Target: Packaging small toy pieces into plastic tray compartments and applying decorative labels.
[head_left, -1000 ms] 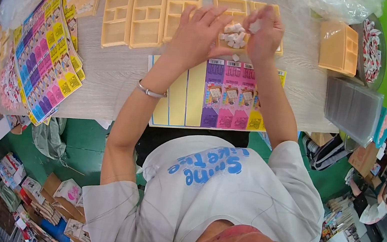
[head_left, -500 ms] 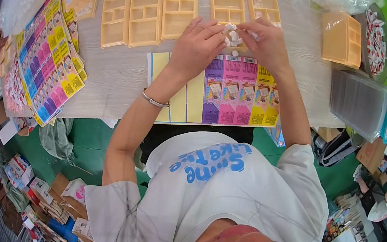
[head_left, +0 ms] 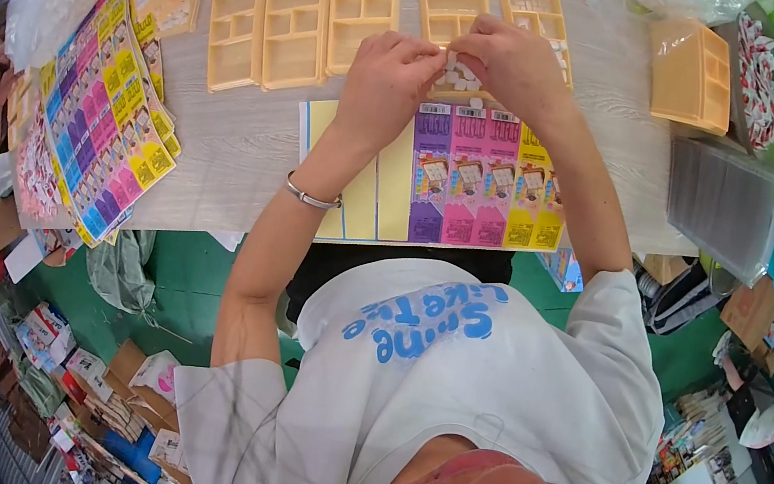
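Over a tan tray (head_left: 453, 3) on the table (head_left: 231, 141), both hands meet fingertip to fingertip above white cubes (head_left: 461, 80).
The left hand (head_left: 390, 80) and right hand (head_left: 516, 68) have bent fingers drawn together; I cannot tell whether either grips a cube. The cubes sit in the tray's near compartment, one loose cube (head_left: 476, 103) lies just outside its near edge, and a colourful printed sheet (head_left: 468, 179) lies nearer the person.

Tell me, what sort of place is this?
It's probably a small workshop or packing room. The table has a row of look-alike trays, a pile of colourful printed sheets at the left, and lots of little packets heaped at the right.
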A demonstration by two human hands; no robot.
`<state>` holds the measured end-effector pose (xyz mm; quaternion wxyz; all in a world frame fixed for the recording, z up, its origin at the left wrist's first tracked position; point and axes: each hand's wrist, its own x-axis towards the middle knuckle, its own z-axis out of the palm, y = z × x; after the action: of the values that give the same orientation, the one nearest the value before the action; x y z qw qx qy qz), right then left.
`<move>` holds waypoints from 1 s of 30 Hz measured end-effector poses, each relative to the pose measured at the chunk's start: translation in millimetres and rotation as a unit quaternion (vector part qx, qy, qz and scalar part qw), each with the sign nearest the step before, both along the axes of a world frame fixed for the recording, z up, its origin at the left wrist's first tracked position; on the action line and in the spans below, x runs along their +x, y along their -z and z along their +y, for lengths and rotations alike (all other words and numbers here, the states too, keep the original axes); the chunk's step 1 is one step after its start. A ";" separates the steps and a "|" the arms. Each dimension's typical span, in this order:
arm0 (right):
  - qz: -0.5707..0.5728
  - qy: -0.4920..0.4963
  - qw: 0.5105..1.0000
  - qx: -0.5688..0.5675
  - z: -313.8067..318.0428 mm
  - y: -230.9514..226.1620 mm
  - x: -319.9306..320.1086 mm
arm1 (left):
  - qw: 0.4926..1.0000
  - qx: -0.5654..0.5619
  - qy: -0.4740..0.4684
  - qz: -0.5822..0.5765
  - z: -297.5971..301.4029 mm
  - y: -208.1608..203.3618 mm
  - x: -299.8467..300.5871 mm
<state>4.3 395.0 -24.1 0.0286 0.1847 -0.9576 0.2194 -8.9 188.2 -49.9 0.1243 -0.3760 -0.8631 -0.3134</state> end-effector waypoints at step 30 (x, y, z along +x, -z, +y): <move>-0.072 0.002 0.982 -0.174 4.1 0.9 19.1 | 0.991 0.032 0.075 -0.103 -13.8 5.3 -5.5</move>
<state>23.4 399.1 -25.0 -0.0081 0.1586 -0.9048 0.3952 -14.4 174.3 -55.2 0.0224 -0.4015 -0.8301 -0.3864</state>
